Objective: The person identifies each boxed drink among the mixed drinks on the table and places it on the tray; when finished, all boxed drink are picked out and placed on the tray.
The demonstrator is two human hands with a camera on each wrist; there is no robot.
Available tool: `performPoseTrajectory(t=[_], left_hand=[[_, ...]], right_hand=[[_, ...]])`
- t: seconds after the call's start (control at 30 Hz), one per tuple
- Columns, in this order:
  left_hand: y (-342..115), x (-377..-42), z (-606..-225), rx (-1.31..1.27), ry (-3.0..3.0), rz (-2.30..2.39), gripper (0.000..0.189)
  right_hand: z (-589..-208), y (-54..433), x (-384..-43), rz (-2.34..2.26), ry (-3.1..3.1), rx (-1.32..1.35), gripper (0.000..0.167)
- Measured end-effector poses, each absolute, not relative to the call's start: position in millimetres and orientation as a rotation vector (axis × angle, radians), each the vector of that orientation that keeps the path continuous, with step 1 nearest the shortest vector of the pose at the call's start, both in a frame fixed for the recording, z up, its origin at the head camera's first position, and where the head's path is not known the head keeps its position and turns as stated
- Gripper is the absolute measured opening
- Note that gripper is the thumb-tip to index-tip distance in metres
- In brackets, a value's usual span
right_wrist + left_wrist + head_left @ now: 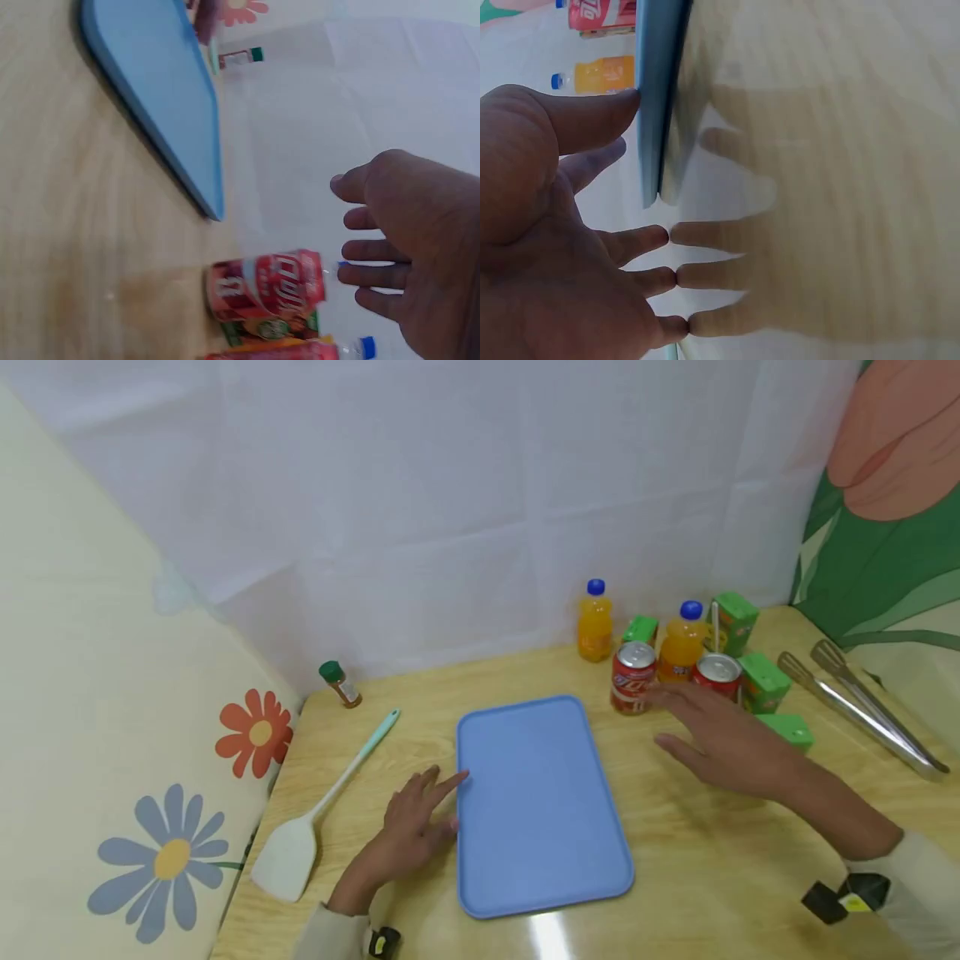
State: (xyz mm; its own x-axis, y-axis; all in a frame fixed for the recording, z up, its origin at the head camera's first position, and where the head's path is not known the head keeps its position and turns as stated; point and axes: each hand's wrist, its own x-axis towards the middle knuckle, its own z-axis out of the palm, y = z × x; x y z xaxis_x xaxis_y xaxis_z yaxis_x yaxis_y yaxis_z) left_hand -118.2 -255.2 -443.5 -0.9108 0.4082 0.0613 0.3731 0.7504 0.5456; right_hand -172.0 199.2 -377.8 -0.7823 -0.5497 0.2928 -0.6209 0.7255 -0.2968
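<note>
A light blue rectangular tray (pixel 536 810) lies on the wooden table. My left hand (pixel 411 828) is at its left edge, index fingertip over the rim. In the left wrist view the thumb is right at the tray's edge (pixel 660 82) and the other fingertips reach down to the tabletop. My right hand (pixel 723 743) hovers right of the tray with fingers extended and nothing in it. Closest to its fingertips stands a red soda can (pixel 632 683), upright. A second red can (pixel 718 670) is partly hidden behind the right hand.
Behind the cans stand two orange drink bottles (pixel 595 625) with blue caps and several green juice boxes (pixel 735 620). Metal tongs (pixel 862 706) lie at the far right. On the left are a white-bladed spatula (pixel 288 858) and a green-capped spice jar (pixel 342 685).
</note>
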Motion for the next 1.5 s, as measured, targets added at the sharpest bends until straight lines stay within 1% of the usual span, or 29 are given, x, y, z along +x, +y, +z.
performPoseTrajectory(t=[0.1,0.2,0.37,0.53,0.8,0.93,1.27,1.5], left_hand=[[-256.2,-116.2,-445.7,0.611,2.826,0.878,0.058],[-257.1,-115.9,-445.8,0.595,2.800,0.869,0.057],[-258.2,-115.9,-443.4,0.599,2.787,0.862,0.056],[-259.6,-114.9,-444.1,0.608,2.779,0.874,0.055],[-260.3,-110.1,-445.1,0.631,2.791,0.924,0.054],[-258.9,-108.5,-448.2,0.635,2.762,0.932,0.054],[-255.5,-104.2,-450.6,0.652,2.762,0.930,0.054],[-255.1,-102.5,-448.8,0.637,2.744,0.921,0.054]], right_hand=[[-362.1,211.3,-175.6,0.586,-2.699,0.944,0.046],[-344.1,226.7,-184.8,0.644,-2.676,0.932,0.044],[-318.7,260.8,-210.8,0.759,-2.625,0.917,0.047],[-310.0,299.3,-239.6,0.917,-2.672,0.848,0.054],[-314.8,340.0,-286.9,1.121,-2.886,0.819,0.067],[-322.2,354.0,-303.4,1.165,-2.981,0.730,0.070],[-347.2,370.9,-322.1,1.284,-3.061,0.577,0.072],[-362.7,372.0,-328.2,1.321,-3.087,0.650,0.077]])
